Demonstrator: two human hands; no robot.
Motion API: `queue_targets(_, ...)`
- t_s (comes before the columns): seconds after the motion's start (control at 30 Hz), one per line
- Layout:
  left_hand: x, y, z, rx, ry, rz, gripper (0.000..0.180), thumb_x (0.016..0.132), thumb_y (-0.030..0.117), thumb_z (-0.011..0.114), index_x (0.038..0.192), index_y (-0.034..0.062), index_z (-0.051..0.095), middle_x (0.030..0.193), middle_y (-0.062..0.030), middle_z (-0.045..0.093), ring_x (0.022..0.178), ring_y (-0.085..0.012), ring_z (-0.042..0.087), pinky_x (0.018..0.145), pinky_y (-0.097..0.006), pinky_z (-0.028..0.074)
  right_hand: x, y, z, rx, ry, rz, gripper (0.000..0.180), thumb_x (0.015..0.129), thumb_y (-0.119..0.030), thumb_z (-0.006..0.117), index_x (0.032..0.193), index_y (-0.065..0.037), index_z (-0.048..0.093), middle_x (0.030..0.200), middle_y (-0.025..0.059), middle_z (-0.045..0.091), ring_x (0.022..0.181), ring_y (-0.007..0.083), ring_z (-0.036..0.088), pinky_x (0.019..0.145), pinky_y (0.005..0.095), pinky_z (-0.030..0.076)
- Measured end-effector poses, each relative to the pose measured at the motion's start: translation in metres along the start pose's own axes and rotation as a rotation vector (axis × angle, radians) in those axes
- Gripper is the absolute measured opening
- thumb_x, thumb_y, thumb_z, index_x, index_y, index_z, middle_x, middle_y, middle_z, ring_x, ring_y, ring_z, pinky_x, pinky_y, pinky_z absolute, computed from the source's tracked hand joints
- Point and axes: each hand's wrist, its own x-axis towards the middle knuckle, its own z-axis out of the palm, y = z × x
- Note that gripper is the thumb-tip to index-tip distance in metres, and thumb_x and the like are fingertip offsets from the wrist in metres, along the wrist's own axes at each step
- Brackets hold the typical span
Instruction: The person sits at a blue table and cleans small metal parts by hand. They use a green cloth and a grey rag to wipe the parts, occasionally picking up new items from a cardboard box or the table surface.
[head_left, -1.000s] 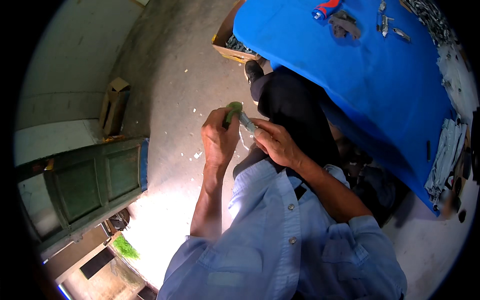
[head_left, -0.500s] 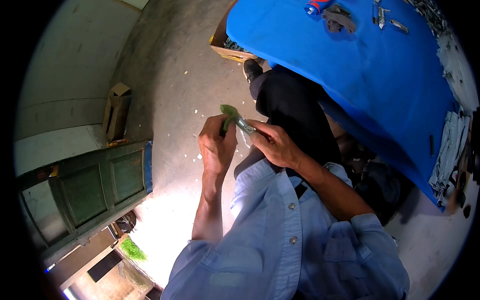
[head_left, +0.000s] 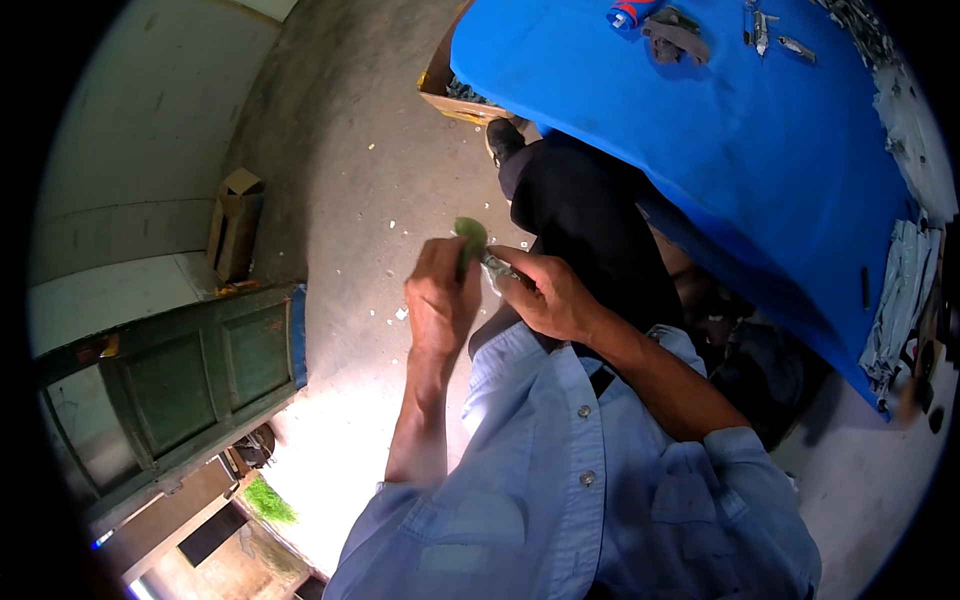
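Left hand (head_left: 442, 300) fisted around green pad (head_left: 470, 237).

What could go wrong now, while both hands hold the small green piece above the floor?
The left hand and right hand pinch a small green piece and a thin metal part in mid-air. Either might slip and drop onto the littered concrete floor. The metal part might also nick a finger.
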Motion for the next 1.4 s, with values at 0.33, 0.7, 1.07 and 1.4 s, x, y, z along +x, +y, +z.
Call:
queue_targets(0.33, 0.018, -0.054, -0.020, 0.076, 0.011, -0.172, 0.013, 0.092, 0.006, 0.075, 0.104, 0.0004, 0.075, 0.087, -0.0152, 0.072, 0.073, -0.0214, 0.070, 0.064, -0.034, 0.054, -0.004, 0.008, 0.002, -0.107, -0.027, -0.088, 0.038, 0.098, -0.004, 0.061, 0.135, 0.007, 0.062, 0.099, 0.0250, 0.072, 0.087, 0.0350, 0.073, 0.079, 0.0382, 0.057)
queue_targets(0.7, 0.010, -0.075, -0.009, 0.157, -0.122, -0.081, 0.013, 0.090, 0.008, 0.076, 0.103, 0.0088, 0.074, 0.098, -0.0148, 0.072, 0.086, -0.0382, 0.072, 0.074, -0.045, 0.058, -0.005, 0.028, 0.007, -0.205, -0.032, -0.205, 0.033, 0.101, -0.006, 0.062, 0.131, 0.007, 0.063, 0.099, 0.0217, 0.072, 0.085, 0.0321, 0.072, 0.078, 0.0369, 0.057)
queue_targets(1.07, -0.003, -0.035, -0.014, -0.265, 0.064, -0.441, 0.021, 0.098, 0.014, 0.071, 0.113, -0.0018, 0.075, 0.081, -0.0056, 0.073, 0.065, -0.0097, 0.065, 0.057, -0.026, 0.052, 0.006, 0.015, -0.009, 0.577, -0.074, 0.461, 0.043, 0.111, -0.034, 0.049, 0.138, -0.001, 0.055, 0.099, 0.0040, 0.066, 0.083, 0.0085, 0.063, 0.065, 0.0218, 0.048)
queue_targets(1.4, -0.003, -0.004, 0.009, -0.443, 0.090, -0.369, 0.019, 0.097, 0.007, 0.073, 0.111, -0.0051, 0.070, 0.088, -0.0091, 0.074, 0.072, -0.0116, 0.069, 0.062, -0.027, 0.056, 0.007, 0.006, -0.009, 0.568, -0.062, 0.446, 0.039, 0.108, -0.023, 0.059, 0.137, 0.003, 0.060, 0.093, 0.0004, 0.060, 0.074, 0.0049, 0.053, 0.061, 0.0202, 0.043)
